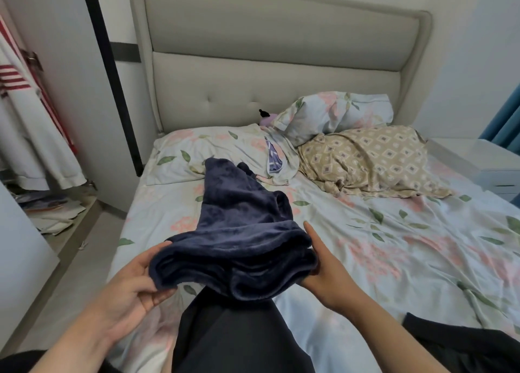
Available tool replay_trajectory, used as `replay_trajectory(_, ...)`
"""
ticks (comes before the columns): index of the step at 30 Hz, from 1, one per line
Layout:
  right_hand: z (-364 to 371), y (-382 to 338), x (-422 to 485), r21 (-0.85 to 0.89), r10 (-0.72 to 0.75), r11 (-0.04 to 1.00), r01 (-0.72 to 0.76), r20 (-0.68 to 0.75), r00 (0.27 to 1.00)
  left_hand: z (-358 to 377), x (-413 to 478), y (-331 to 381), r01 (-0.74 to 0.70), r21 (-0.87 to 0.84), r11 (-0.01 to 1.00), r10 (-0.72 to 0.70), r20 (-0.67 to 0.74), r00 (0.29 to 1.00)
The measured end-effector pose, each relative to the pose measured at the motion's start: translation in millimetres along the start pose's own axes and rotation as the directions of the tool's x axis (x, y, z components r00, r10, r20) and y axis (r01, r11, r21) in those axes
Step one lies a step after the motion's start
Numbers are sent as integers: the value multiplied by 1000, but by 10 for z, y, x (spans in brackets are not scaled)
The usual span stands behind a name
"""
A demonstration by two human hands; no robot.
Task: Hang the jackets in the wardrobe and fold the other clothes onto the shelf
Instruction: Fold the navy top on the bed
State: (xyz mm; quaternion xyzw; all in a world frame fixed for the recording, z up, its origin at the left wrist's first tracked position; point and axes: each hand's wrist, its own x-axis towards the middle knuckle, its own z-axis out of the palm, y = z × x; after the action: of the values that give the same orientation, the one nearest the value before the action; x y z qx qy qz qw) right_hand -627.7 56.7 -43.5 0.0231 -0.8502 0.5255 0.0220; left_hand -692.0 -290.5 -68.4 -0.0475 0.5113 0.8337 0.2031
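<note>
Midway through folding, left hand (132,282) grips one end of a navy fleece garment (239,232) held over the bed (394,246), right hand (323,268) clasps the other; squaring the edges should keep it neat for shelving.

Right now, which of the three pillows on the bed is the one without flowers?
The tan diamond-patterned pillow on the right; the propped pillow behind it and the flat pillow at left both show pink flowers and green leaves.
</note>
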Motion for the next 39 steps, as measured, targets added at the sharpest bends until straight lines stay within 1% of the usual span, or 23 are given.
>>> replay_trajectory(3, 5, -27, 194, -167, -117, 979, 114, -8, 993, 32, 24, -29, -75, 187, 979, 86, -54, 995)
replay_trajectory(6, -40, -25, 243, -258, -130, 960, 109, -65, 989, 84, 80, -30, -148, 390, 909, 231, -174, 957)
replay_trajectory(8, -71, -117, 231, -221, -139, 969, 112, -108, 984, 133, 95, 34, -207, 518, 830, 368, -230, 901)
replay_trajectory(10, -119, -235, 200, -137, -96, 987, 81, -110, 989, 197, 67, 155, -274, 601, 751, 483, -215, 849)
replay_trajectory(11, -148, -286, 182, -121, -85, 990, 72, -113, 990, 234, 43, 227, -323, 605, 728, 521, -182, 834)
replay_trajectory(14, -233, -433, 116, -89, -107, 991, 97, -126, 986, 389, -61, 448, -462, 521, 717, 581, -80, 810)
replay_trajectory(16, -283, -544, 70, -30, -130, 991, 128, -105, 986, 481, -131, 571, -523, 496, 693, 610, -16, 792)
replay_trajectory(18, -332, -626, 24, 63, -118, 990, 123, -83, 990, 490, -181, 645, -565, 463, 682, 634, 10, 773)
replay_trajectory(20, -371, -657, -3, 186, -110, 975, 121, -66, 992, 454, -192, 672, -583, 426, 692, 636, 21, 771)
replay_trajectory(22, -366, -645, 33, 287, -66, 954, 80, -56, 996, 445, -135, 668, -545, 382, 746, 590, 1, 808)
replay_trajectory(23, -346, -614, 76, 337, -38, 940, 48, -38, 999, 453, -84, 650, -505, 354, 787, 547, -23, 837)
replay_trajectory(25, -265, -541, 195, 427, 86, 902, -69, -22, 996, 434, 34, 557, -365, 329, 871, 408, -69, 911)
replay_trajectory(28, -158, -382, 372, 536, 285, 801, -266, 49, 957, 366, 143, 366, -213, 244, 946, 228, -34, 973)
replay_trajectory(30, -143, -298, 407, 581, 310, 755, -304, 91, 946, 299, 193, 254, -149, 309, 939, 157, -1, 988)
replay_trajectory(31, -184, -198, 386, 601, 298, 740, -301, 108, 949, 275, 219, 203, -136, 354, 925, 155, -24, 988)
replay_trajectory(32, -230, -108, 339, 614, 272, 734, -290, 125, 954, 252, 270, 155, -130, 383, 914, 165, -61, 984)
replay_trajectory(33, -254, -21, 304, 640, 204, 723, -259, 161, 966, 241, 323, 118, -129, 390, 912, 180, -97, 979)
replay_trajectory(34, -205, 42, 321, 642, 124, 740, -199, 160, 979, 238, 353, 81, -129, 386, 913, 194, -133, 972)
replay_trajectory(35, -104, 118, 349, 602, 72, 787, -134, 126, 989, 243, 394, 47, -136, 391, 910, 213, -160, 964)
replay_trajectory(36, -41, 111, 280, 573, 57, 809, -134, 150, 987, 246, 427, 14, -149, 425, 893, 240, -170, 956)
replay_trajectory(37, 88, -16, 301, 491, 114, 861, -132, 65, 991, 250, 474, -18, -162, 471, 867, 268, -167, 949)
replay_trajectory(38, 90, -256, 494, 474, 272, 840, -264, 54, 961, 250, 513, -48, -180, 498, 848, 293, -158, 943)
replay_trajectory(39, 181, -380, 623, 360, 442, 847, -391, -69, 894, 261, 546, -57, -193, 503, 843, 311, -163, 936)
